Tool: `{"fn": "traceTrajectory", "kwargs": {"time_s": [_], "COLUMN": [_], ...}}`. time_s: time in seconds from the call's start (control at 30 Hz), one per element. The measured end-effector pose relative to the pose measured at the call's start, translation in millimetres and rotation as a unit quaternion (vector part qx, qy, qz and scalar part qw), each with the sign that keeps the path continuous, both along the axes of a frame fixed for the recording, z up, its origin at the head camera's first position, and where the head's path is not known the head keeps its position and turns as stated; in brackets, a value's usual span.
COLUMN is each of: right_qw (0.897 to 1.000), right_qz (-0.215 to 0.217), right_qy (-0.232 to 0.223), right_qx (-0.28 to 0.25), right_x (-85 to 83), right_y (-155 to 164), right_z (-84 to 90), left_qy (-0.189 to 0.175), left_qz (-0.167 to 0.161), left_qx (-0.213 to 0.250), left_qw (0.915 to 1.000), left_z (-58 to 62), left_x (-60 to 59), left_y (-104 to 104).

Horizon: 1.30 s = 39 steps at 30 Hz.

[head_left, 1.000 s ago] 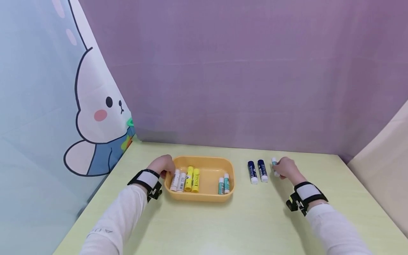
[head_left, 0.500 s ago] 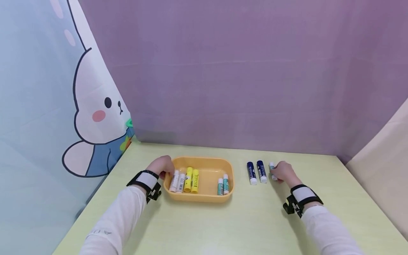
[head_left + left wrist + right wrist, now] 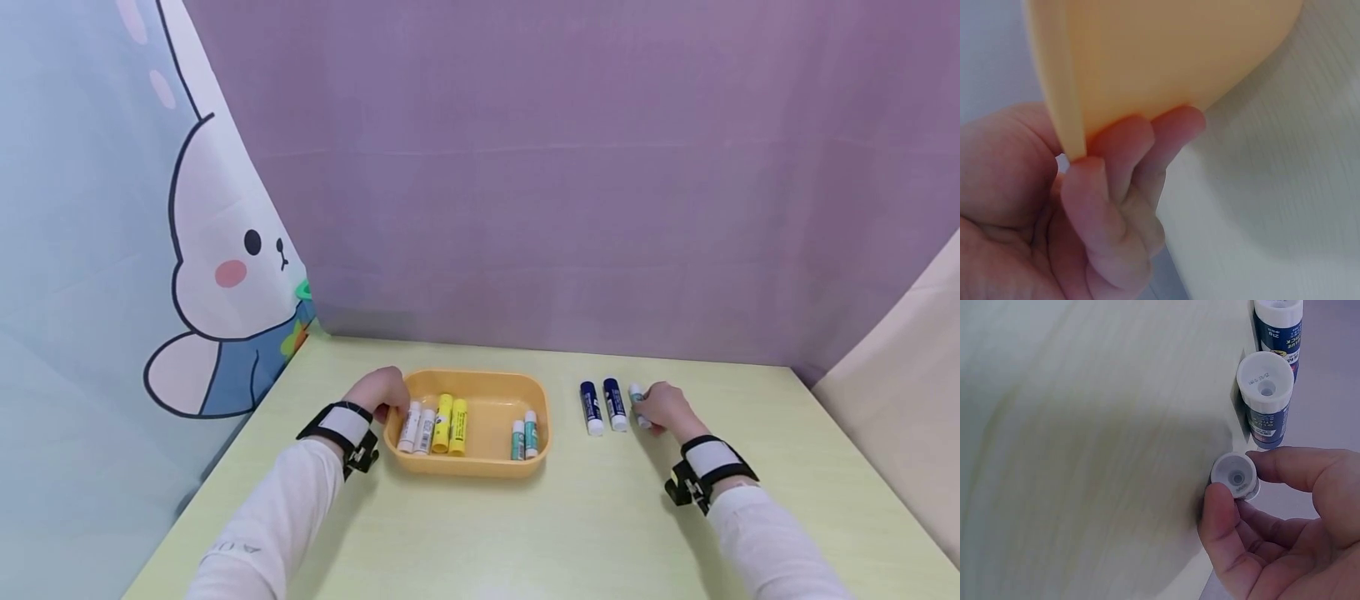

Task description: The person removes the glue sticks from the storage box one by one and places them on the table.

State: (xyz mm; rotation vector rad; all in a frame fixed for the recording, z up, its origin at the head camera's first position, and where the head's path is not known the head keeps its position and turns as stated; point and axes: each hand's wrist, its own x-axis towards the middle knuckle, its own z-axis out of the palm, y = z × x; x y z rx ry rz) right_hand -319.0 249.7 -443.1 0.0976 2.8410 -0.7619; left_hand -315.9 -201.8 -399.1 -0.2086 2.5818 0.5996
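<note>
**Two hands, one tray, one glue stick**

Right hand (image 3: pixel 663 408), right of centre, pinches a teal glue stick (image 3: pixel 1235 477) lying on the table (image 3: pixel 600 517) just beside two navy glue sticks (image 3: pixel 602 406). Left hand (image 3: pixel 378 390) grips the orange tray's (image 3: pixel 491 462) left rim. Risk: the round stick may roll or nudge its neighbours out of line when let go.

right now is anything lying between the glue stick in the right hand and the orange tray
Yes. Two dark blue glue sticks with white caps lie side by side on the table, between the small white-capped teal glue stick pinched by the right hand and the orange plastic tray.
</note>
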Motion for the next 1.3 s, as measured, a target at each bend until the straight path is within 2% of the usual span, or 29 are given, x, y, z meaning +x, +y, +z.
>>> {"fn": "traceTrajectory", "kwargs": {"time_s": [0.47,0.83,1.07,1.3], "right_qw": [1.0,0.999,0.999,0.999], "right_qz": [-0.002,-0.002,0.015,0.014], "right_qy": [-0.021,-0.029,-0.025,-0.036], "right_qx": [-0.002,-0.028,-0.013,-0.011], "right_x": [-1.4,-0.8,1.0,1.1], "right_y": [2.9,4.4,0.5,-1.7], "right_z": [1.0,2.7,9.0,19.2], "left_qy": [0.011,0.01,0.008,0.006], "left_qz": [-0.002,0.001,-0.002,0.0], "left_qx": [0.008,0.001,-0.003,-0.002], "left_qw": [0.9999,1.0,1.0,1.0], "left_z": [1.3,0.6,-0.8,-1.3], "left_x": [0.2,-1.7,-3.4,-3.6], "left_y": [0.9,1.7,1.4,1.2]}}
